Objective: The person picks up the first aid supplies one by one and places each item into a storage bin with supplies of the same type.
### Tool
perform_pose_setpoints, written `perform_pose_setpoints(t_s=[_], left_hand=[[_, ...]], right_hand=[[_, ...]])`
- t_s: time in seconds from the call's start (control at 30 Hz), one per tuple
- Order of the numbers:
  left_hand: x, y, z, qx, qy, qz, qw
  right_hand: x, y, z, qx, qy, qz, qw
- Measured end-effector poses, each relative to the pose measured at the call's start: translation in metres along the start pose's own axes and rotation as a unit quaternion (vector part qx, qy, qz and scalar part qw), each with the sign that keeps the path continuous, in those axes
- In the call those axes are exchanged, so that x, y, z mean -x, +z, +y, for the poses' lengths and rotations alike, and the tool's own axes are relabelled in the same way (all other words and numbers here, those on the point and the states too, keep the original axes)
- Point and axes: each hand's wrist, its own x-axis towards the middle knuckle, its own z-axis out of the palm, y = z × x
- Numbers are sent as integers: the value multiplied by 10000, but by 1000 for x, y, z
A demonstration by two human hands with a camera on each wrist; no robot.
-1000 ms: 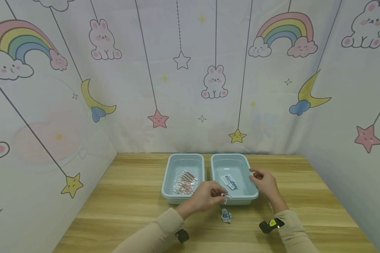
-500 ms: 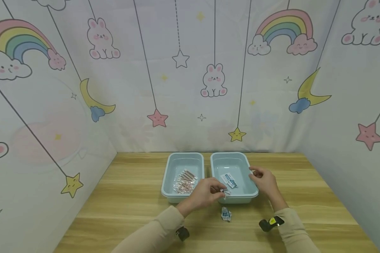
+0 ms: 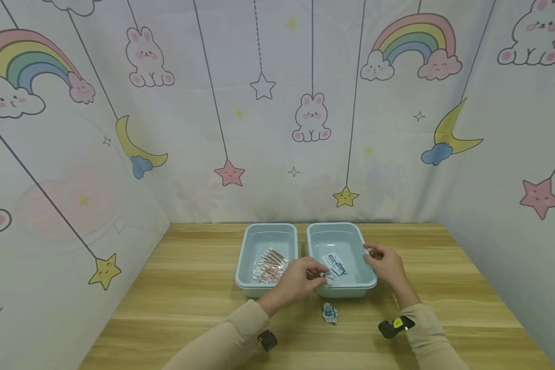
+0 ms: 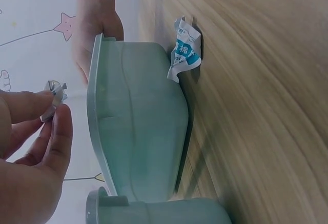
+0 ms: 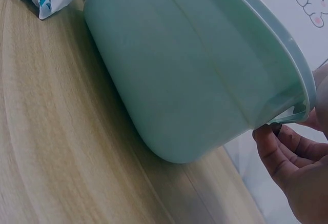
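My left hand point(image 3: 298, 280) pinches a small crumpled whitish wrapper point(image 4: 55, 98) between thumb and fingertips, over the near left part of the right-hand light blue plastic bin point(image 3: 370, 280). Inside that bin lie white packets with blue print point(image 3: 335, 263). With thumb and fingers, my right hand point(image 3: 387, 264) grips the bin's right rim; the right wrist view shows the fingertips point(image 5: 266, 137) under the lip. On the wood in front of the bin lies a crumpled white-and-blue wrapper point(image 3: 330, 313).
A second light blue bin point(image 3: 241, 257) stands to the left, holding several thin brown-and-white sticks in clear wrap point(image 3: 270, 267), perhaps cotton swabs. Both bins stand on a wood-grain table point(image 3: 180, 303), with a printed cloth point(image 3: 268, 133) behind and at the sides.
My left hand has shifted slightly up and to the left with the small wrapper in its fingers. My right hand stays on the bin's rim.
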Motion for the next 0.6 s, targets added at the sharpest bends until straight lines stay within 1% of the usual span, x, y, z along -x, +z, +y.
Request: perform_pose_setpoints(t_s=[0.13,0.37,0.6], left_hand=[[-1,0,-1,-58,-26,34,10000],[-3,-1,-4,-170,62,118,9998],[-5,1,-6,-285,-60,297,9991]], right_hand=[[0,0,0,-39,-5,20,10000],[0,0,-1,-54,-42,61,10000],[1,0,-1,-61,-15,10,10000]])
